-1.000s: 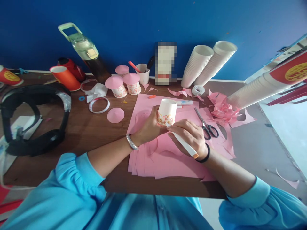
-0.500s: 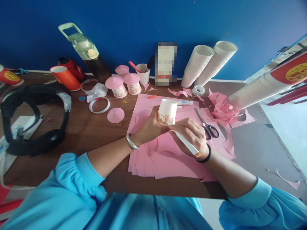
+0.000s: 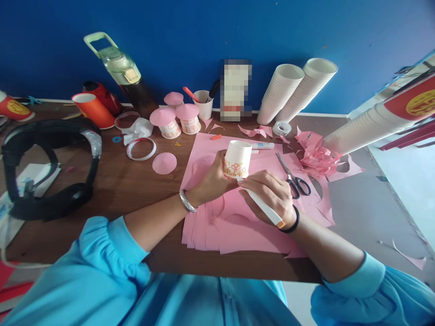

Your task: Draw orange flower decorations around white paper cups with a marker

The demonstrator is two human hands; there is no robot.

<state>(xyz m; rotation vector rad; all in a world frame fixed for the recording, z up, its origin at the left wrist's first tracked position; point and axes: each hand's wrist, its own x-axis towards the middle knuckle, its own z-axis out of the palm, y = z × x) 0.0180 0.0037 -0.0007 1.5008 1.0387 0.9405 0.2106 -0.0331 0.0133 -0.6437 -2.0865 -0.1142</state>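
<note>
My left hand is closed around the lower side of an upside-down white paper cup. Red and yellow-brown flowers and grass are drawn in a band near its rim. In my right hand is a white marker with an orange end, its tip at the cup's lower edge; the fingers hide part of it. Both hands are above a stack of pink paper sheets. An orange cap and a glue stick lie on the sheets behind the cup.
Scissors lie right of my right hand. Decorated cups with pink cone tops stand at the back left, near a loose pink cone. Stacked paper cups, crumpled pink scraps and a bottle stand around.
The marker tip has shifted slightly left along the cup's lower edge, and the cup is turned a little. My left hand keeps its hold.
</note>
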